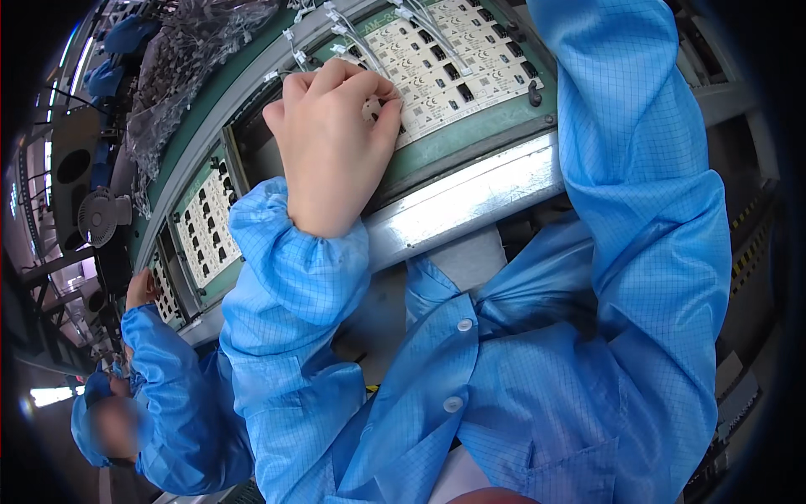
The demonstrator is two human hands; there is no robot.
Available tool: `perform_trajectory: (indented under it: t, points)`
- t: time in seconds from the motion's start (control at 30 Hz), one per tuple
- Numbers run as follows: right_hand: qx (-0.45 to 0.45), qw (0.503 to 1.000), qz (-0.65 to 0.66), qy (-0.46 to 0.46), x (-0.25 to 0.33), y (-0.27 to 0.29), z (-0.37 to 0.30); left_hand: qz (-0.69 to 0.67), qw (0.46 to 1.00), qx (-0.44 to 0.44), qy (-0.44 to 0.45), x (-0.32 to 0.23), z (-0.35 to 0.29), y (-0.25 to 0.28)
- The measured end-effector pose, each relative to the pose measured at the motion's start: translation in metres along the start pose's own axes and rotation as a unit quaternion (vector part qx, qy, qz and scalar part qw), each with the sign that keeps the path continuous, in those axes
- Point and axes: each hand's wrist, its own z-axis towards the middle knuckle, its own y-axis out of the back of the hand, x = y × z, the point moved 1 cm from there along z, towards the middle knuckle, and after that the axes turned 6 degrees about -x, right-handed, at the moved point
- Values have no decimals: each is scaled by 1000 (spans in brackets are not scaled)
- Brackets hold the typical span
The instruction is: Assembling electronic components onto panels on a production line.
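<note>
Left hand (pixel 332 147): bare, thumb and index finger bent to a narrow gap; whether anything is gripped, cannot tell. Right hand: out of view. White rectangular circuit-board panel with black components (pixel 420 82): upper centre. Judgement: pinch lightly, keep thin white cables (pixel 435 34) untangled.

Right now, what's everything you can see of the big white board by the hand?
The flat white circuit-board panel looks stiff, with rows of small black components. It lies slanted across the view on a flat green tray, thin white cables reaching over it. The bare left hand hides its left end; whether they touch is unclear.
</note>
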Motion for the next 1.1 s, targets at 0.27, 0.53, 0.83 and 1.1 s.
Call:
perform_trajectory:
  t: [0.27,0.53,0.83,1.1]
  points:
    - [2,1000,4,-7,1,-6,0,82,995,-26,-43,-9,0,0]
    - [3,999,21,-46,0,2,-8,49,997,23,-52,-17,-8,15]
    - [0,997,19,-77,1,9,-12,37,999,-22,-1,-12,-7,17]
    - [12,998,6,-69,-3,6,-11,47,999,-25,-10,-11,-1,1]
